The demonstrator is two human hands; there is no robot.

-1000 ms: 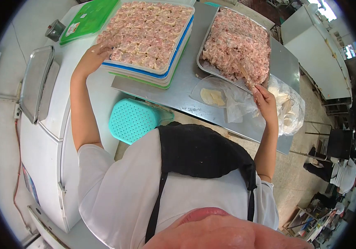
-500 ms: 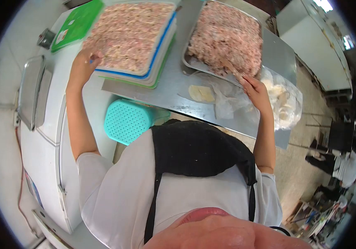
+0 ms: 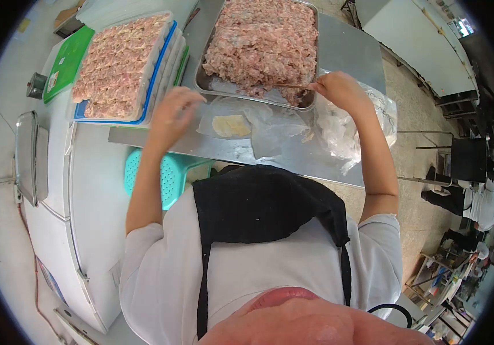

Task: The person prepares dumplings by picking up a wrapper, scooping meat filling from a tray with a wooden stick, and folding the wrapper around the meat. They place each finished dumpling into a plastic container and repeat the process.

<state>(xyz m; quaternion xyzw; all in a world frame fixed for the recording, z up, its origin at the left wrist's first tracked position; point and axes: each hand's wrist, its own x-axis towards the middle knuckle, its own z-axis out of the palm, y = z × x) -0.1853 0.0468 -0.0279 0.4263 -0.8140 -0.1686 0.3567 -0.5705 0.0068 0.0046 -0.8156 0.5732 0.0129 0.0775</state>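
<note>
My left hand [image 3: 175, 112], slightly blurred, hovers between the stacked trays and the wrappers, its fingers loosely extended with nothing visible in them. My right hand [image 3: 342, 91] grips a thin brown stick [image 3: 293, 86], whose far end lies at the near edge of the minced meat filling [image 3: 264, 43]. That filling is heaped in a metal tray [image 3: 247, 99]. A few pale wrappers [image 3: 231, 126] lie on clear plastic near the table's front. To the left, rows of meat-filled pieces [image 3: 117, 63] pack a container with a blue tray edge [image 3: 156, 86]; one near corner shows bare blue.
A bulky clear plastic bag [image 3: 339, 129] with pale contents lies at the right of the steel table [image 3: 350, 49]. A green lid [image 3: 68, 66] rests at the far left. Below the table edge stands a turquoise stool [image 3: 169, 181]. Another person [image 3: 480, 204] is far right.
My left hand has left the container of filled pieces and moved right toward the wrappers. My right hand has shifted slightly, turning the stick nearly level. The view has swung rightward.
</note>
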